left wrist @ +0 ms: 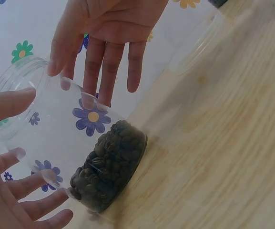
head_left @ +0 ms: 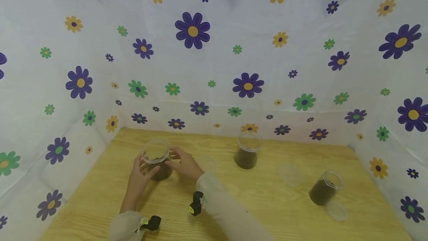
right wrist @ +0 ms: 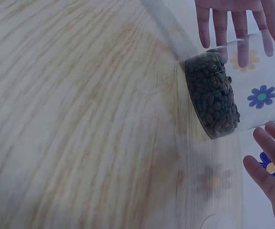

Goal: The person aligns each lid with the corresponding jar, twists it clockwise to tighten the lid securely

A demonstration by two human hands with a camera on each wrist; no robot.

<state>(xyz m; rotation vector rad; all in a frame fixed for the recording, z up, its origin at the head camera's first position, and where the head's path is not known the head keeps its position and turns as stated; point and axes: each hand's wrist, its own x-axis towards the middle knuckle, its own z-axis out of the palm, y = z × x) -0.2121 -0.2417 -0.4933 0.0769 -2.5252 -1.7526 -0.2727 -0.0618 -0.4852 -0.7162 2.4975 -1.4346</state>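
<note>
A clear jar with no lid on it stands on the left of the table. Dark coffee beans fill its lower part. On the jar's left side is my left hand, its thumb toward the front and its fingers spread along the wall. From the right, my right hand reaches to the same jar with extended fingers, fingertips right at the glass. Both wrist views show the fingers mostly straight around the jar, several seen through its clear wall. A clear lid lies just right of the right hand.
A second jar of dark contents stands at the back middle, a third jar at the right. Clear lids lie near them, one lid between the two and another lid in front of the right jar. Flowered cloth walls surround the wooden table.
</note>
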